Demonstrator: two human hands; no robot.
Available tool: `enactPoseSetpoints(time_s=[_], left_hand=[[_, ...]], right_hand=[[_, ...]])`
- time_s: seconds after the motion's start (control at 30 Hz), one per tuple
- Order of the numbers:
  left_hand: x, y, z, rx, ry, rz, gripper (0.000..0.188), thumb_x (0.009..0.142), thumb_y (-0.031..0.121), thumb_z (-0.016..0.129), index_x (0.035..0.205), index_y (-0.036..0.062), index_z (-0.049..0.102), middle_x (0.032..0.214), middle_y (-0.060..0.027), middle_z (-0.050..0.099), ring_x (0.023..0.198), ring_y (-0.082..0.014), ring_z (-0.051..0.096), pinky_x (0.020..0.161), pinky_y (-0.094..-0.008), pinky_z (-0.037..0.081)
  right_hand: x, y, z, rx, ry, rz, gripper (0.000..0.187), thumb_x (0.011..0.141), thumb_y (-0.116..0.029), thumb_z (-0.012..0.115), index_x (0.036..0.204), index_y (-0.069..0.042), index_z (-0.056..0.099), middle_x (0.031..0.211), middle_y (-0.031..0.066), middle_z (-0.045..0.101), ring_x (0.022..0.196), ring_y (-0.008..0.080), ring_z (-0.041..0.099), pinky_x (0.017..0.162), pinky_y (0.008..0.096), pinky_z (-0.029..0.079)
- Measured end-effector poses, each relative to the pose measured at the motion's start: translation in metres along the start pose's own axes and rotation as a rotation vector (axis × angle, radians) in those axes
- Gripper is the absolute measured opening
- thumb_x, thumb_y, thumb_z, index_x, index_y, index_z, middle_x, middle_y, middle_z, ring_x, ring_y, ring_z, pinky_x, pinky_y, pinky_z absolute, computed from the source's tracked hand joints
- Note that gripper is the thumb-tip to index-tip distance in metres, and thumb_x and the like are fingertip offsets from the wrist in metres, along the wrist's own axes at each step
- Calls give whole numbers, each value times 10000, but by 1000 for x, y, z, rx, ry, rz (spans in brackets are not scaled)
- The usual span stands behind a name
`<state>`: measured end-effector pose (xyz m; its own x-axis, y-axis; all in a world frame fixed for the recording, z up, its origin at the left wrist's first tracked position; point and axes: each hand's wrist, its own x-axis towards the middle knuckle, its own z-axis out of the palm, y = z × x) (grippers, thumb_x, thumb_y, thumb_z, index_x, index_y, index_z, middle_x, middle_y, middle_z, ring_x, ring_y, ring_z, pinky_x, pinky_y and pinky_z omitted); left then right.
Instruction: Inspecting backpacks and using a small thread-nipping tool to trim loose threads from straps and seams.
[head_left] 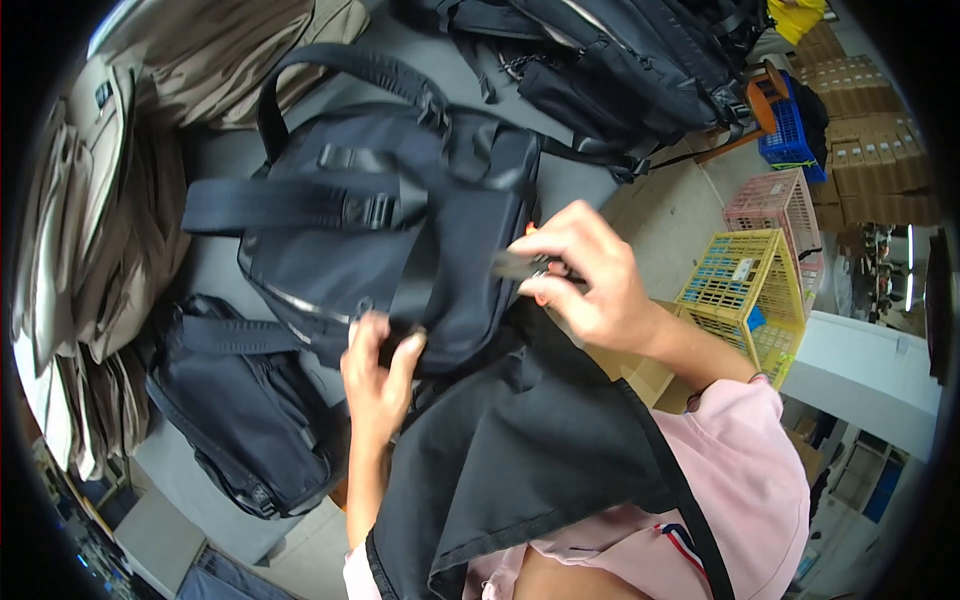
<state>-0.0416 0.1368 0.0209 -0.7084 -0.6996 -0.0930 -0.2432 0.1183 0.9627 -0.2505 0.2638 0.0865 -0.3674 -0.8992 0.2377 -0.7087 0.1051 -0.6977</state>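
A dark navy backpack (465, 235) lies on the grey table in front of me, its shoulder straps toward the left. My left hand (380, 370) pinches the backpack's near edge with thumb and fingers, close to a zipper (310, 308). Over the backpack's right side, my right hand (590, 280) is closed around small thread snips (518, 266) with orange bits showing. Motion blurs their metal blades, which point left at the bag. Whether the blades touch the fabric I cannot tell. A black apron (540, 420) hangs over my front, beneath both hands.
Another dark bag (240, 400) lies at the near left. Stacked beige fabric pieces (85, 230) line the left and far left. More black backpacks (610, 70) sit at the far right. Beyond the table stand yellow (745, 285), pink (775, 195) and blue crates (790, 130), plus stacked cartons (880, 160).
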Motion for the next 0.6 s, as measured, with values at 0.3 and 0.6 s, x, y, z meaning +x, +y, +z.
enactPoseSetpoints(time_s=[0.3, 0.6], left_hand=[[40, 50, 5, 273, 81, 327, 209, 780, 17, 612, 988, 8, 603, 955, -143, 586, 870, -256, 577, 797, -320, 453], [123, 39, 60, 1028, -453, 375, 107, 782, 28, 538, 848, -9, 614, 817, -141, 594, 801, -311, 591, 737, -399, 472]], right_hand=[[1, 107, 28, 637, 380, 612, 159, 853, -135, 642, 913, -41, 529, 726, -34, 488, 591, 17, 426, 531, 187, 368], [46, 142, 46, 520, 248, 792, 615, 741, -394, 742, 1125, 28, 510, 954, 149, 606, 603, 134, 585, 463, 251, 460]])
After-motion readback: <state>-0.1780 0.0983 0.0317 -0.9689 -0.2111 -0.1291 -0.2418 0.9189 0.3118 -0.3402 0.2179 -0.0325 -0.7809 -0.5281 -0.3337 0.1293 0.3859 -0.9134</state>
